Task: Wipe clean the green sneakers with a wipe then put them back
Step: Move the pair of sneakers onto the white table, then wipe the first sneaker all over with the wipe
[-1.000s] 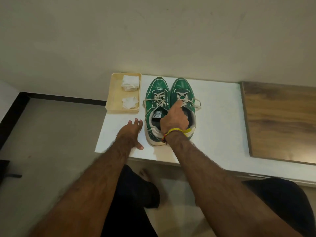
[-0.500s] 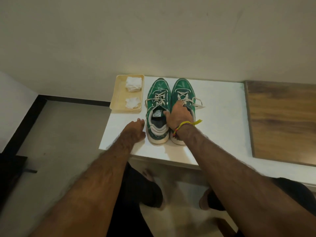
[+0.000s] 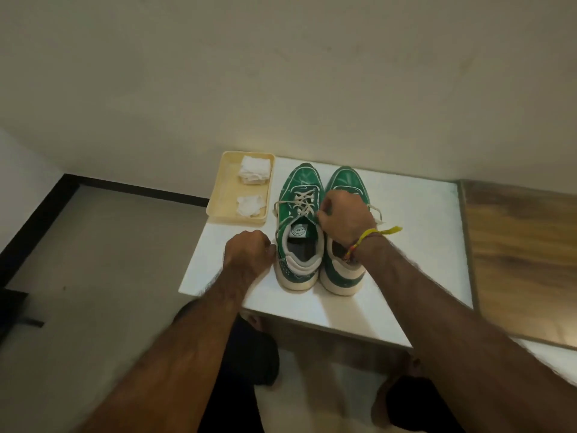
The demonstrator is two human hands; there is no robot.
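Our right hand (image 3: 345,221) lay over the tongue and laces of the right sneaker (image 3: 342,245), its fingers curled down into the lacing; whether they pinched a lace or the tongue we could not tell, since the back of the hand hid the tips. Our left hand (image 3: 249,250) rested on the table (image 3: 415,245) just beside the left sneaker (image 3: 299,232), fingers curled under in a loose fist, holding nothing that showed. A yellow thread band (image 3: 371,235) circled the right wrist.

We judged the step to be either taking up a sneaker or setting the pair back; nothing visible decided it. No wipe was in either hand. If wiping was to come, the next move called for the left hand to reach to the tray (image 3: 224,195) and take a wipe while the right steadied or lifted its sneaker by the tongue.

Both sneakers stood side by side, touching, toes toward the wall, on the white table. They were green with pale outlines, cream laces and thick off-white soles and heel tabs; the toe caps carried a sheen. The tray sat at the table's far left corner, just beside the left toe, holding a folded wipe (image 3: 254,170) and a crumpled wipe (image 3: 249,206).
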